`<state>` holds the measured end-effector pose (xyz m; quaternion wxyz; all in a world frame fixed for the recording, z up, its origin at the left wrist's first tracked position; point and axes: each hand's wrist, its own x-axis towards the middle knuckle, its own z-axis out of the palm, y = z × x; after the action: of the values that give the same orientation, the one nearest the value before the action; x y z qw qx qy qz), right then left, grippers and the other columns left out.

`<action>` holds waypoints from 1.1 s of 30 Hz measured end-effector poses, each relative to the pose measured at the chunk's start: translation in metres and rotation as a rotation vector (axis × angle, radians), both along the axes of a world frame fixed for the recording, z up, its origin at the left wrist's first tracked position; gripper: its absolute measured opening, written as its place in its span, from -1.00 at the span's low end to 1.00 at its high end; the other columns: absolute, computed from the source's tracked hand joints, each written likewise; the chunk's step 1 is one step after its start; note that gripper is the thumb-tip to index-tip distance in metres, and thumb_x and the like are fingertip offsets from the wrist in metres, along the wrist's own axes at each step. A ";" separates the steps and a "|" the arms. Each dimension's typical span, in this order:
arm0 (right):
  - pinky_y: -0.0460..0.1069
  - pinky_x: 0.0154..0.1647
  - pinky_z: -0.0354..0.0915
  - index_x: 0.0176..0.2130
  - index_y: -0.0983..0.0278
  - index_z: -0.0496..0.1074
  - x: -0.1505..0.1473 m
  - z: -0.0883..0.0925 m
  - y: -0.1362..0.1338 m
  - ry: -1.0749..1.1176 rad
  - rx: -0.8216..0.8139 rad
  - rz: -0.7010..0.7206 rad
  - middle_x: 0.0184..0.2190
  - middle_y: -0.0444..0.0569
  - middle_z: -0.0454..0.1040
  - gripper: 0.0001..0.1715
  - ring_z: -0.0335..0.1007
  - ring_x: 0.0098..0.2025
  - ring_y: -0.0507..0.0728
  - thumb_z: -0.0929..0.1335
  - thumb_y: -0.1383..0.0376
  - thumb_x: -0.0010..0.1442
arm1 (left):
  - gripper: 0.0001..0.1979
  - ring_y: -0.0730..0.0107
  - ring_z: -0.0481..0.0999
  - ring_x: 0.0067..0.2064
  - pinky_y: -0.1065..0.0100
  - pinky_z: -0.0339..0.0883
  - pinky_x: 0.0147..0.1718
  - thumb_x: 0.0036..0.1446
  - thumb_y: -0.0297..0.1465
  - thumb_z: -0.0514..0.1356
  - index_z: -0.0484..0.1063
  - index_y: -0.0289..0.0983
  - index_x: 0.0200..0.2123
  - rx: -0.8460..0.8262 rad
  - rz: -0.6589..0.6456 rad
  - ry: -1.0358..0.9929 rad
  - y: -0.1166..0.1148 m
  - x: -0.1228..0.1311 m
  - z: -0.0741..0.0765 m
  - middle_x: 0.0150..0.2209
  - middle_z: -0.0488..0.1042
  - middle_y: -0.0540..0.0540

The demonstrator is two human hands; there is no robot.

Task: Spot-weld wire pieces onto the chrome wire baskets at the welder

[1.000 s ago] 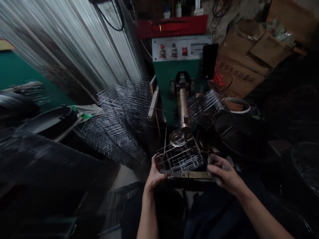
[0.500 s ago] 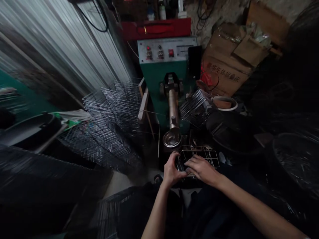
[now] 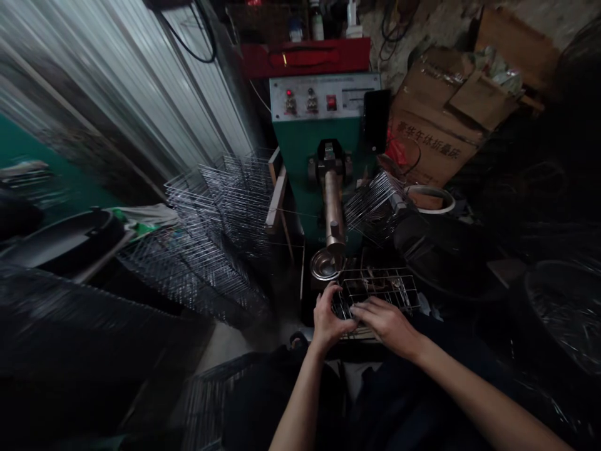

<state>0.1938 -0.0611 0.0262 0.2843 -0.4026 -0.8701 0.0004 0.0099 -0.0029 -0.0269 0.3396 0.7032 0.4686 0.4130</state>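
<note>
My left hand [image 3: 330, 318] is curled around the left end of a small wire rack [image 3: 407, 289], thumb and fingers bent towards each other. Over the rack's near side lies my right hand [image 3: 385, 321], its fingers pressed together at the wires by my left thumb; shadow hides the fingertips. Just beyond my left hand is a round metal dish [image 3: 323, 265]. Above that dish, the metal arm [image 3: 333, 207] of a green machine [image 3: 295, 141] slopes down towards me.
Stacked wire grids [image 3: 220, 213] stand to the left, with a black round pan [image 3: 56, 241] farther out. More bent wire pieces [image 3: 375, 200], a white-rimmed bowl [image 3: 444, 191] and a cardboard box [image 3: 432, 125] are at the right. A dark tub [image 3: 530, 300] sits at far right.
The whole view has shifted a little, so the machine and stacks appear slightly farther right. Both hands stay at the wire rack, with only slight movement of the fingers.
</note>
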 end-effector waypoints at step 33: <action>0.11 0.06 0.44 0.08 0.27 0.45 -0.004 0.003 0.030 0.047 0.035 0.041 -0.08 0.05 0.57 -0.61 0.51 -0.07 0.16 0.25 0.49 0.33 | -0.41 0.06 0.46 0.15 0.05 0.33 0.18 -0.21 -0.36 0.40 0.38 -0.15 -0.02 0.099 0.104 -0.004 0.014 -0.001 0.004 0.10 0.47 -0.12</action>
<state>0.1895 -0.0316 0.0296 0.3117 -0.3797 -0.8711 0.0004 0.0089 0.0115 -0.0228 0.2834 0.6930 0.4827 0.4544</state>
